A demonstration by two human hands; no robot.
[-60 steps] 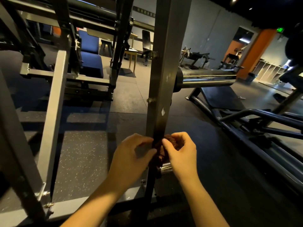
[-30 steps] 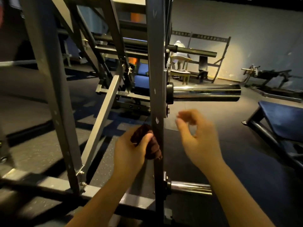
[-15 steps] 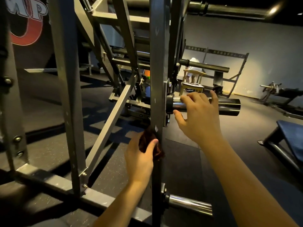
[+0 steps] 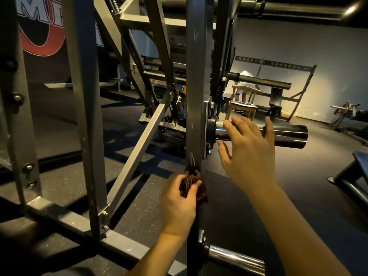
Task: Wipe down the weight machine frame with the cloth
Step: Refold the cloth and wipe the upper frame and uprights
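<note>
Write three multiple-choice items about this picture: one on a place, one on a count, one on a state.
1. Where is the dark reddish-brown cloth? A on the floor; B against the grey upright steel post; C on a chair.
2. How many hands grip it? A none; B one; C two.
3. The right hand is: A open; B a fist; C holding the cloth.
Key: B, it touches the post; B, only the left hand holds it; A, its fingers are spread.
</note>
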